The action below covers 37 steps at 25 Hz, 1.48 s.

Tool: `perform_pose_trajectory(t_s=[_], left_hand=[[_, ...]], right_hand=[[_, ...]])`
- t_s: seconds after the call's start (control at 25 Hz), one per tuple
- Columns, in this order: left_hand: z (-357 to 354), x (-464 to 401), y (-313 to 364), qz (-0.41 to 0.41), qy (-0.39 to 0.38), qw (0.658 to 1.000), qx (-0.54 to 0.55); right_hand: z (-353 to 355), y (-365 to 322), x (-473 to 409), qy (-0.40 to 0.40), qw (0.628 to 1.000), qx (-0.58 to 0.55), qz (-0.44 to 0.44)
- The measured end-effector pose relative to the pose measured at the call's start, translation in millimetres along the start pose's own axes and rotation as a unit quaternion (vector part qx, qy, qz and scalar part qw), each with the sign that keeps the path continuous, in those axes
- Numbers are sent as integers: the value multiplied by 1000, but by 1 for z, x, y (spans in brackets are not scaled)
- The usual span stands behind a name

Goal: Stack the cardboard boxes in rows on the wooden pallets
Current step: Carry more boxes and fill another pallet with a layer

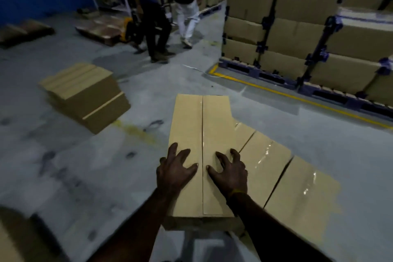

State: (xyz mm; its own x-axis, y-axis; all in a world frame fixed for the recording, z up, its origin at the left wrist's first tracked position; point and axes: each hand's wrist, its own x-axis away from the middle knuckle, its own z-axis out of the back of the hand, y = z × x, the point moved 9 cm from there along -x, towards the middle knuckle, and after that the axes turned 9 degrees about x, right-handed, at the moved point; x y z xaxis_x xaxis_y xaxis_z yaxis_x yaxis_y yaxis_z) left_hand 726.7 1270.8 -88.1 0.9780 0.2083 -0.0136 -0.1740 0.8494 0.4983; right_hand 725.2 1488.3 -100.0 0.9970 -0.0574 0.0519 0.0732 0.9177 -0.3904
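A long taped cardboard box (191, 117) lies lengthwise in front of me, on top of a row of taped boxes (276, 168) that runs off to the right. My left hand (173, 169) and my right hand (230, 169) both rest flat on its lid, fingers spread, one on each side of the centre tape seam. Neither hand grips anything. A loose stack of boxes (85, 93) sits tilted on the floor to the left. What lies under the row of boxes is hidden.
Tall strapped stacks of boxes (297, 27) stand on dark pallets (265, 74) at the right, behind a yellow floor line (276, 89). Two people (165, 17) stand at the back near a pallet jack (129, 32) carrying a wooden pallet (100, 27). Grey concrete floor surrounds me.
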Motion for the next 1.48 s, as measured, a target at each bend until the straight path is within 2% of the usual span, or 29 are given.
perform_pose_trajectory(t_s=[0.24, 0.44, 0.56, 0.76, 0.96, 1.28, 1.48], left_hand=[[50, 112, -79, 64, 57, 996, -6], [77, 234, -136, 103, 77, 992, 10], [99, 321, -168, 155, 87, 984, 18], [124, 434, -201, 222, 108, 968, 45], [149, 533, -213, 275, 170, 945, 53], [172, 667, -258, 344, 208, 915, 34], [165, 726, -338, 373, 230, 898, 41]], right_hand=[[-27, -63, 91, -49, 996, 2, 73], [-51, -95, 202, -59, 990, 11, 125], [-65, -113, 277, -84, 982, 17, 168], [-73, -138, 369, -104, 966, 24, 235], [-74, -161, 444, -113, 939, 30, 324], [-106, -193, 564, -141, 905, 6, 402], [-169, -230, 627, -184, 889, 6, 419]])
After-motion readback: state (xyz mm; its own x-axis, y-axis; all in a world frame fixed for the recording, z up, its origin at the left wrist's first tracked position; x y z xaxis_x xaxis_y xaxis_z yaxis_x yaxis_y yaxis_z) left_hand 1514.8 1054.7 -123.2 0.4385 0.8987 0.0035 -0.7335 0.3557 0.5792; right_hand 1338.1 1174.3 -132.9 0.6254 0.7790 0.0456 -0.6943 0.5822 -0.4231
